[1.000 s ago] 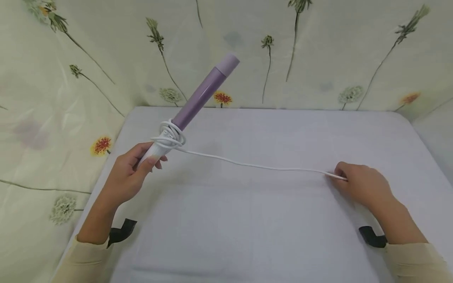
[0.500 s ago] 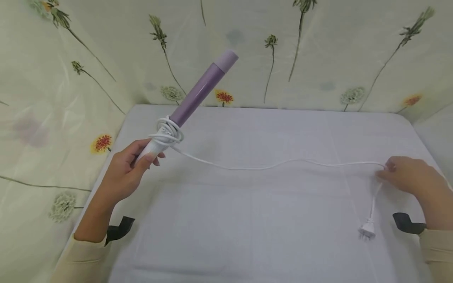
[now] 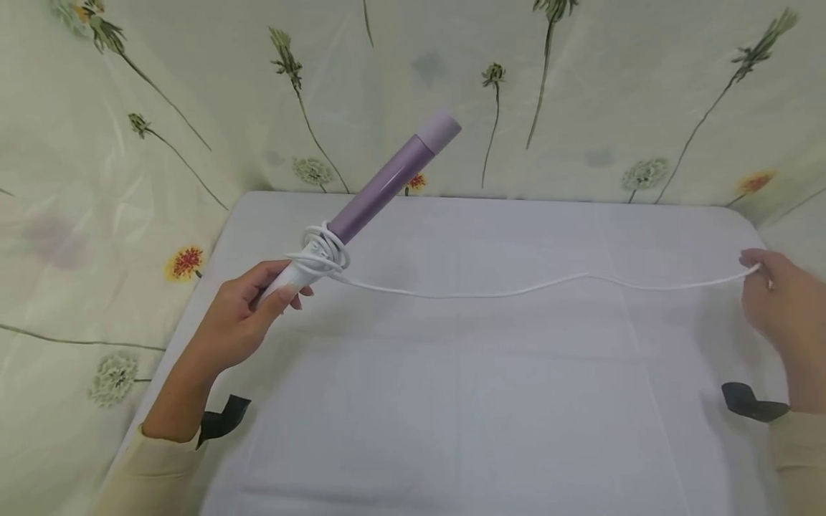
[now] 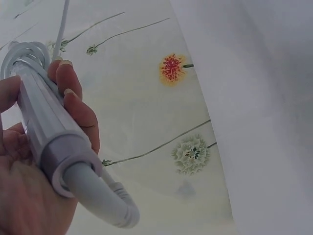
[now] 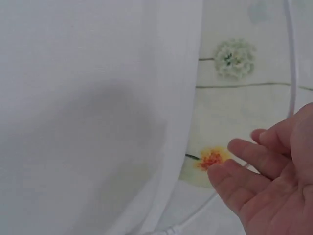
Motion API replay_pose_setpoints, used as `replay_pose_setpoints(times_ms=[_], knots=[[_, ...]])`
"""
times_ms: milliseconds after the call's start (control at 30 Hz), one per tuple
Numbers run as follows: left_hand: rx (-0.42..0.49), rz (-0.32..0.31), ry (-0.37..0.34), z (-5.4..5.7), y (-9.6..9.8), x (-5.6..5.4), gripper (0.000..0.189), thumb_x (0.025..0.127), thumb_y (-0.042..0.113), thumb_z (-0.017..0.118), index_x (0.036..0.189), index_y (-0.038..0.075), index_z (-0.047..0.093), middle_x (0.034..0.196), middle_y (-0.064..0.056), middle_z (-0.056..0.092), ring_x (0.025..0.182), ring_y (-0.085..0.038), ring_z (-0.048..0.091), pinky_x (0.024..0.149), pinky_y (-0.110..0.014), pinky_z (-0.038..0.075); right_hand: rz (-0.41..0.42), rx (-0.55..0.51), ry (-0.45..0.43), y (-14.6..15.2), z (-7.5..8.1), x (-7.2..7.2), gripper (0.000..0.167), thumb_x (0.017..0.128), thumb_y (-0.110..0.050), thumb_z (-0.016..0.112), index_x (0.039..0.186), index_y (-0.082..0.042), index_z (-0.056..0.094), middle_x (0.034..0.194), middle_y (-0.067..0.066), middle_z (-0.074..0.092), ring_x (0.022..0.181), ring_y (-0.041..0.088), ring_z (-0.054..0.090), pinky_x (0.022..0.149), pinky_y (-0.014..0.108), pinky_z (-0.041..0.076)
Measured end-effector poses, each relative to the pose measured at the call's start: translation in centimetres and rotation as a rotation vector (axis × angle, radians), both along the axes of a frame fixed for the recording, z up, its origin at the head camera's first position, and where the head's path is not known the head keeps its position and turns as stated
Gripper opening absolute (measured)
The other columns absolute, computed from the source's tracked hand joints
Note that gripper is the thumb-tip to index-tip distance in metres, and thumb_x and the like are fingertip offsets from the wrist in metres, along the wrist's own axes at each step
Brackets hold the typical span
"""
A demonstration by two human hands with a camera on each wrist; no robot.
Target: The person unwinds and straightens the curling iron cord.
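Purple along its barrel (image 3: 383,188), the wand (image 3: 364,206) slants toward two o'clock, its white handle (image 3: 289,282) gripped by the left hand (image 3: 239,319) near nine o'clock of the head view. White cord (image 3: 452,296) lies in loose loops (image 3: 325,251) around the handle's upper end, then spans the table (image 3: 490,401) toward three o'clock, where the right hand (image 3: 784,304) pinches it near the table's edge.

The purple barrel (image 3: 385,189) is smooth and shiny. Its tip (image 3: 440,133) looks like dull plastic. The handle (image 4: 49,110) looks like smooth, hard plastic, and the cord (image 3: 464,295) looks smooth and rubbery. The tablecloth (image 3: 452,408) is matt; the flowery sheet (image 3: 58,172) is glossy, like plastic.
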State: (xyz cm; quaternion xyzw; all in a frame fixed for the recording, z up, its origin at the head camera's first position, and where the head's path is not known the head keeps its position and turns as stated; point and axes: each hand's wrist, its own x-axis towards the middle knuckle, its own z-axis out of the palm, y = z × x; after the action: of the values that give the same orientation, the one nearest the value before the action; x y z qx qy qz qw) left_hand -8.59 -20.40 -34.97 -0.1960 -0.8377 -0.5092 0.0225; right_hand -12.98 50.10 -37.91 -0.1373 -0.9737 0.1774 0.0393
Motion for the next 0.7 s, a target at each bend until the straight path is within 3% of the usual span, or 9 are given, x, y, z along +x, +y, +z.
replay_pose_setpoints(times_ms=[67, 133, 200, 267, 400, 567, 700], knots=[[0.009, -0.016, -0.002, -0.2, 0.1, 0.1, 0.031, 0.107, 0.005, 0.057, 0.139, 0.005, 0.059, 0.109, -0.002, 0.073, 0.093, -0.021, 0.068, 0.078, -0.027, 0.054, 0.052, -0.009, -0.042, -0.2, -0.5, 0.3, 0.056, 0.106, -0.014, 0.026, 0.159, 0.004, 0.032, 0.149, 0.04, 0.039, 0.112, 0.058, 0.051, 0.088, 0.066, 0.044], [0.013, -0.029, 0.0, -0.3, 0.1, 0.0, 0.032, 0.107, 0.003, 0.056, 0.139, 0.005, 0.059, 0.109, -0.003, 0.073, 0.093, -0.021, 0.068, 0.078, -0.028, 0.054, 0.111, -0.021, -0.07, -0.5, -1.3, 0.7, 0.056, 0.109, -0.016, 0.024, 0.161, 0.003, 0.025, 0.155, 0.04, 0.03, 0.133, 0.064, 0.036, 0.105, 0.074, 0.032], [0.016, -0.039, 0.002, -0.4, 0.2, 0.0, 0.032, 0.107, 0.003, 0.056, 0.139, 0.004, 0.059, 0.109, -0.003, 0.073, 0.093, -0.02, 0.068, 0.078, -0.027, 0.054, 0.169, -0.043, -0.078, -0.9, -2.0, 1.0, 0.055, 0.11, -0.017, 0.023, 0.161, 0.003, 0.025, 0.16, 0.038, 0.022, 0.146, 0.063, 0.016, 0.113, 0.077, 0.015], [0.009, -0.039, 0.008, -0.4, 0.2, 0.0, 0.032, 0.107, 0.003, 0.056, 0.139, 0.004, 0.058, 0.109, -0.003, 0.073, 0.093, -0.019, 0.067, 0.077, -0.027, 0.053, 0.192, -0.043, -0.068, -1.4, -2.6, 1.3, 0.055, 0.112, -0.023, 0.025, 0.16, 0.003, 0.028, 0.162, 0.036, 0.021, 0.151, 0.059, 0.007, 0.114, 0.077, 0.009], [-0.007, -0.02, 0.021, -0.3, 0.2, -0.1, 0.032, 0.107, 0.004, 0.057, 0.139, 0.005, 0.059, 0.109, -0.003, 0.073, 0.093, -0.018, 0.068, 0.075, -0.027, 0.052, 0.19, 0.002, -0.08, -2.1, -2.7, 1.4, 0.062, 0.113, -0.039, 0.026, 0.157, 0.004, 0.034, 0.16, 0.039, 0.022, 0.15, 0.059, 0.008, 0.112, 0.078, 0.011], [0.012, -0.032, 0.006, -0.4, 0.3, 0.0, 0.033, 0.107, 0.003, 0.057, 0.139, 0.005, 0.059, 0.11, -0.006, 0.073, 0.094, -0.019, 0.068, 0.078, -0.026, 0.053, 0.183, 0.085, -0.282, -2.4, -2.4, 1.8, 0.074, 0.111, -0.052, 0.028, 0.154, 0.007, 0.035, 0.148, 0.045, 0.034, 0.129, 0.07, 0.031, 0.1, 0.08, 0.029], [0.033, -0.052, -0.002, -0.4, 0.6, 0.0, 0.032, 0.106, 0.002, 0.057, 0.139, 0.005, 0.059, 0.108, -0.004, 0.073, 0.094, -0.02, 0.068, 0.078, -0.026, 0.053, 0.125, 0.186, -0.36, -3.3, -1.7, 3.0, 0.07, 0.109, -0.046, 0.046, 0.15, 0.009, 0.032, 0.136, 0.049, 0.038, 0.116, 0.075, 0.034, 0.083, 0.081, 0.04]])
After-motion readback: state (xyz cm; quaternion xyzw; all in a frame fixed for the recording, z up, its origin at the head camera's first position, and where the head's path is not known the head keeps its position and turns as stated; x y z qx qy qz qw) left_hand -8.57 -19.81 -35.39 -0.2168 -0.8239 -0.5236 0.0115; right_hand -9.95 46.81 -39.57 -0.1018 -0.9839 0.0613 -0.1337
